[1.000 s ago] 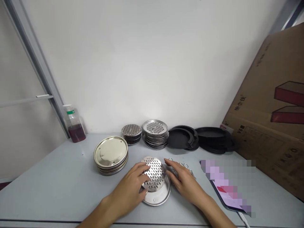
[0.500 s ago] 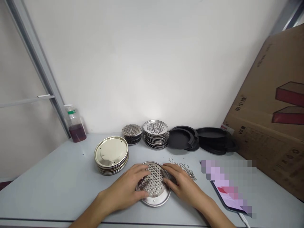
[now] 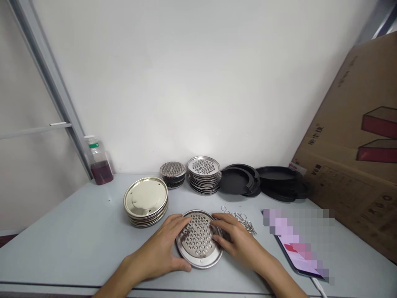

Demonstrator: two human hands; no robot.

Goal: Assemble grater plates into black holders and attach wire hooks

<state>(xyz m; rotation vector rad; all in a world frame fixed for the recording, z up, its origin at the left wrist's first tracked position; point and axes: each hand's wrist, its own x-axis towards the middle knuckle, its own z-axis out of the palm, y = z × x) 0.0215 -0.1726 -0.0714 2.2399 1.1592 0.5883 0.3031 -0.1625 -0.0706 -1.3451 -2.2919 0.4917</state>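
Observation:
A round metal grater plate [image 3: 200, 236] with rows of raised holes lies in front of me, set within a wider shiny rim. Brown marks stain its left part. My left hand [image 3: 166, 246] is open along the left side of the plate, its fingertips by the upper rim and its thumb stretched out near the lower rim. My right hand [image 3: 237, 236] holds the right edge, with bent fingers over the rim and the thumb hidden or partly hidden. Just behind that hand is a small heap of metal ring-ended pins [image 3: 243, 219].
Gold-coloured round lids [image 3: 145, 196] are stacked at left. Along the wall stand a small grater stack [image 3: 173, 169], a taller one [image 3: 204, 166] and black round trays [image 3: 234, 181]. A bottle of dark liquid [image 3: 101, 167], a phone [image 3: 294, 248] and a carton [image 3: 350, 157] flank the table.
My left thumb and fingers have spread and drawn back from the plate's face toward its left rim. My right hand has hardly moved.

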